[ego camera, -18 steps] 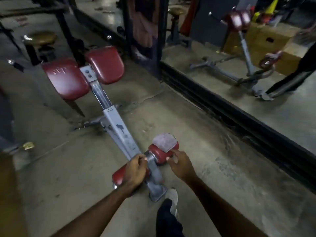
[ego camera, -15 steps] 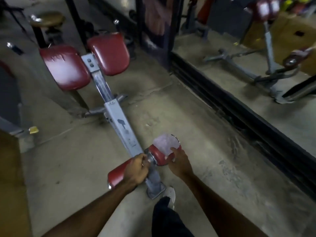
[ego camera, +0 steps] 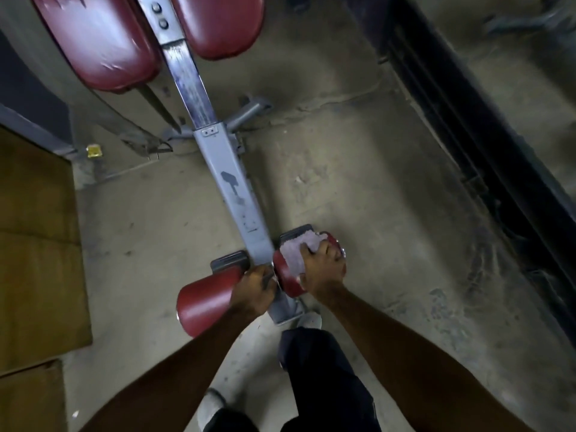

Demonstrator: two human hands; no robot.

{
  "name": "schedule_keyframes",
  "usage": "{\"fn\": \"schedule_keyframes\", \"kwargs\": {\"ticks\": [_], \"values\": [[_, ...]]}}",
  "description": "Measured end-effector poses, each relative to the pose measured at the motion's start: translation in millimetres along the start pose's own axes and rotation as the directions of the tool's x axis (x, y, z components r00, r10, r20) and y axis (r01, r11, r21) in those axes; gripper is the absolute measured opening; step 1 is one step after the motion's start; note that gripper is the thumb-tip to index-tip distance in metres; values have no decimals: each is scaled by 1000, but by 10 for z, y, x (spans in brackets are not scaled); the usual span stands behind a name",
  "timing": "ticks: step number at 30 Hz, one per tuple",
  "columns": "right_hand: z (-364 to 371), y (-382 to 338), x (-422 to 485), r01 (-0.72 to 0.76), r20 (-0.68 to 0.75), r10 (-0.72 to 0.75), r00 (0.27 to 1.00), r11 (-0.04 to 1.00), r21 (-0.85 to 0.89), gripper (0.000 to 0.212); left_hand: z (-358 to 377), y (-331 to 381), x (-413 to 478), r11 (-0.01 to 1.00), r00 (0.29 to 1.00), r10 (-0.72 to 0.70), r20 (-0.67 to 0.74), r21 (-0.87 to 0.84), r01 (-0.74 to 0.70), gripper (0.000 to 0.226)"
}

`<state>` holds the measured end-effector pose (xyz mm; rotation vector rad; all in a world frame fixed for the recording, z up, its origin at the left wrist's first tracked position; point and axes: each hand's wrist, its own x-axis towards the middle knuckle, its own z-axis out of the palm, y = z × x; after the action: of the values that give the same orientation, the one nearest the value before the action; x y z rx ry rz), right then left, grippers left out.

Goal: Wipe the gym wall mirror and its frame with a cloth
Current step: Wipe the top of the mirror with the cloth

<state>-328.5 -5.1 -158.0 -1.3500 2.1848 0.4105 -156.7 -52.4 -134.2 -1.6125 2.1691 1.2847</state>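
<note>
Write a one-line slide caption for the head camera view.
Right hand grips a cloth on a red roller pad; left hand holds the other pad.

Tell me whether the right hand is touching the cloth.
Touching: head view shows the right hand gripping the cloth on the red pad.

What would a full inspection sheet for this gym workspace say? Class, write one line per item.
Surface: dusty, stained concrete floor.
Job's things: cloth lies on the right roller pad; dark mirror frame runs along the right, untouched.
Clutter: bench with red pads; small yellow item on the floor.
Grips: left hand grips the left roller pad at its inner end; right hand holds the cloth.
Cables: nothing seen.
Surroundings: brown board at left.
</note>
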Motion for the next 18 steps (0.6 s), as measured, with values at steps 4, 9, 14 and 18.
{"fn": "schedule_keyframes", "kwargs": {"ticks": [4, 9, 14, 18], "values": [[-19, 95, -19, 50, -9, -50, 999, 998, -33, 49, 12, -50, -76, 999, 999, -44, 14, 16, 44, 12], [-115, 394, -547, 21, -46, -15, 999, 990, 140, 58, -113, 102, -268, 999, 998, 36, 50, 24, -37, 8], [-30, 801, -1443, -164, -123, 215, 969, 929, 331, 58, -10, 602, -451, 969, 972, 195, 130, 129, -212, 21], [136, 1135, -2186, -366, -128, 485, 865, 785, 500, 58, 316, 1064, -632, 880, 879, 390, 277, 170, -444, 11]]}}
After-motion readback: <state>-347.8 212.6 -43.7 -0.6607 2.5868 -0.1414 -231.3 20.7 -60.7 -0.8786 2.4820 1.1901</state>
